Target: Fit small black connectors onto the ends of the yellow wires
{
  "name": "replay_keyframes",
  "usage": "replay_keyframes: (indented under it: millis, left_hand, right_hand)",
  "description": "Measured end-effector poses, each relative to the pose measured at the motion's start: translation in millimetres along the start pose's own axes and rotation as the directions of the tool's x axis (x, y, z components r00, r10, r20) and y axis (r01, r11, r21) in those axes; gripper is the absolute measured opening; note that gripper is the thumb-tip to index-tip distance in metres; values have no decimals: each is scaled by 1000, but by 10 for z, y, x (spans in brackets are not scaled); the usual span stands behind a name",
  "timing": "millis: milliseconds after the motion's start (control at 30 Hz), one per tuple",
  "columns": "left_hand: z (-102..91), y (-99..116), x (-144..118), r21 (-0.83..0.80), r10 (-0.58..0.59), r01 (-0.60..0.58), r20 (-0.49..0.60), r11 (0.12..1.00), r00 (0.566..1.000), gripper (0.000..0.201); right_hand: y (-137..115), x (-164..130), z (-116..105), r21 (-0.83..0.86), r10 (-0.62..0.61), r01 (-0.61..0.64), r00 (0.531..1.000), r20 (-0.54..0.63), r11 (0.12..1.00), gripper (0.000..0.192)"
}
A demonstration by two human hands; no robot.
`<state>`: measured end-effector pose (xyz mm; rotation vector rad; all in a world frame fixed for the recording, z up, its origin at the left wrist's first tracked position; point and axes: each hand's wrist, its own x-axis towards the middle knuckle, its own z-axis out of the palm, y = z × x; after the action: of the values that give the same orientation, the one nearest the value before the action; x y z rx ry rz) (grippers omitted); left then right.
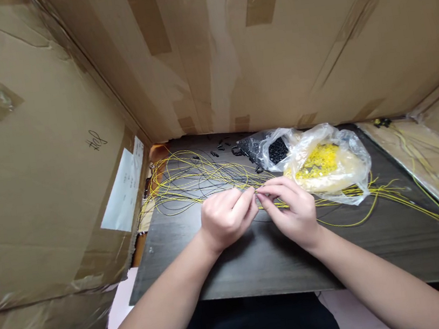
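My left hand [229,217] is closed, its thumb and fingertips pinched together over the table. Opposite it, my right hand [291,206] also pinches, with its fingertips almost touching those of the left. Between them is something small and dark that I cannot make out. A loose tangle of thin yellow and black wires [188,174] lies behind and to the left of my hands. More yellow wires [387,192] run out to the right, partly under a clear plastic bag of small yellow parts [319,161]. Beside it lies a bag of small black parts [278,150].
Several loose black pieces [215,154] lie near the back of the dark table [259,270]. Tall cardboard walls [207,79] enclose its back and sides. On the right, yellow wires [430,151] lie over a cardboard piece. A white paper label [120,200] is on the left wall.
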<state>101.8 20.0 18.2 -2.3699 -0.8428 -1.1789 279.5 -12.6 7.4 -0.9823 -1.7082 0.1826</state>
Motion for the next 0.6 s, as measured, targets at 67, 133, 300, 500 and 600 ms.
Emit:
replay_keyframes:
  millis: [67, 133, 300, 500, 600]
  left_hand:
    - [12, -1, -3, 7, 13, -13, 3, 1000, 1000, 15]
    - [22, 0, -6, 13, 22, -22, 0, 1000, 1000, 14]
    - [14, -7, 6, 25, -6, 7, -40, 1000, 999, 14]
    - [-7, -31, 9, 24, 11, -10, -47, 1000, 999, 18]
    - [-15, -41, 8, 22, 32, -31, -31, 999, 999, 21]
  right_hand:
    - [7, 7, 5, 6, 11, -11, 1000, -4, 1000, 25]
    - [4, 25, 4, 10, 30, -30, 999, -13, 999, 23]
    - [-26, 60, -19, 94, 69, -73, 997, 42, 993, 23]
    - [-10, 32, -14, 442, 345, -411, 911, 225, 797, 29]
    - [2, 28, -20, 532, 404, -501, 865, 297, 683, 38]
